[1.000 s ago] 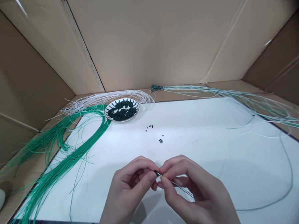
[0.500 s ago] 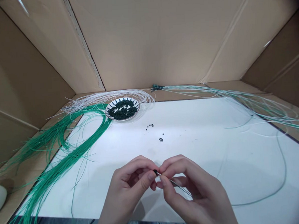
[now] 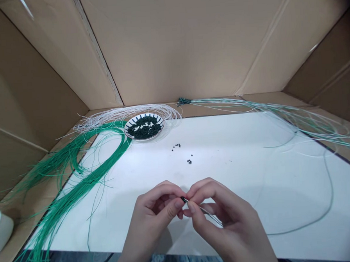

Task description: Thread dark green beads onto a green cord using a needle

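My left hand (image 3: 158, 216) pinches a small dark beaded piece (image 3: 183, 199) between thumb and forefinger, above the front of the white board. Close against it, my right hand (image 3: 223, 214) grips thin cords (image 3: 212, 218) that run from the dark piece back under the right palm. The fingertips of both hands nearly touch. How the cords join the piece is too small to make out. Beyond the hands lie several loose dark beads (image 3: 189, 161) on the board. Farther back, a patterned dish (image 3: 127, 130) holds many dark green beads (image 3: 145, 131).
Bundles of green cord (image 3: 89, 183) spread down the left side, and white cord (image 3: 104, 116) lies behind the dish. At the back right, finished-looking strands with dark tips (image 3: 184, 101) stretch rightward. Cardboard walls (image 3: 188, 48) enclose the white board (image 3: 153, 169). A white container (image 3: 2, 232) stands at far left.
Both hands keep their pinch at nearly the same spot. The whole view has shifted slightly, showing more of the white container at left.
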Action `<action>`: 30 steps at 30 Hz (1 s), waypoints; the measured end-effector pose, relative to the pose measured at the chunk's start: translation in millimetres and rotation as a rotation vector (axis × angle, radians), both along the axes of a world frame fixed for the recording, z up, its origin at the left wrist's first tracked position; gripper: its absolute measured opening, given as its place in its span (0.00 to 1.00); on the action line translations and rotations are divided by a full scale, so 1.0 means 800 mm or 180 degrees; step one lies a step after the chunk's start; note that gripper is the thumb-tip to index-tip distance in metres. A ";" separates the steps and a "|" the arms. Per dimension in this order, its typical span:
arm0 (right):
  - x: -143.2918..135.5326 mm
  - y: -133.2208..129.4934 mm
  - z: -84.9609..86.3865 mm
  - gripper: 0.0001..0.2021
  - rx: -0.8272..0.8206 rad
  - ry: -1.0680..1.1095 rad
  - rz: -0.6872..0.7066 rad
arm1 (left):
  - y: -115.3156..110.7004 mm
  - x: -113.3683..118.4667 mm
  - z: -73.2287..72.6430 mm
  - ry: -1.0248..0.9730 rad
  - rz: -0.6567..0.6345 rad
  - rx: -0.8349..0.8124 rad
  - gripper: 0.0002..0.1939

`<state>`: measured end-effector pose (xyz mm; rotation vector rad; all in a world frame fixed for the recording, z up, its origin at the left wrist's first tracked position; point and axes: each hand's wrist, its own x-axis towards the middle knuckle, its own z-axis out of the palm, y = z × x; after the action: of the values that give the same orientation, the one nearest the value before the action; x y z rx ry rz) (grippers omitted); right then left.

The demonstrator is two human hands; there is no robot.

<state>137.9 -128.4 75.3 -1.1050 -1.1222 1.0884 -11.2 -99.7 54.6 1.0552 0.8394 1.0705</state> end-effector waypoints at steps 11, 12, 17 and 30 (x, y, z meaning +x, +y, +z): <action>0.002 0.001 -0.001 0.06 -0.0225 0.0232 0.0076 | -0.002 0.006 -0.001 -0.0028 0.0204 0.0087 0.04; 0.002 0.001 -0.002 0.06 -0.0235 0.0239 0.0064 | -0.004 0.008 0.000 -0.0031 0.0299 0.0091 0.04; 0.004 0.001 -0.001 0.06 -0.0228 0.0153 -0.0045 | -0.008 0.016 0.006 0.0140 0.0525 0.0309 0.05; 0.017 0.000 0.003 0.06 -0.0266 -0.0144 0.0072 | -0.009 0.017 0.007 0.0753 0.0537 0.0829 0.05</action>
<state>151.4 -128.5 78.0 -1.1901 -1.1358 1.1416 2.1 -106.9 60.2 1.3680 1.0107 1.2365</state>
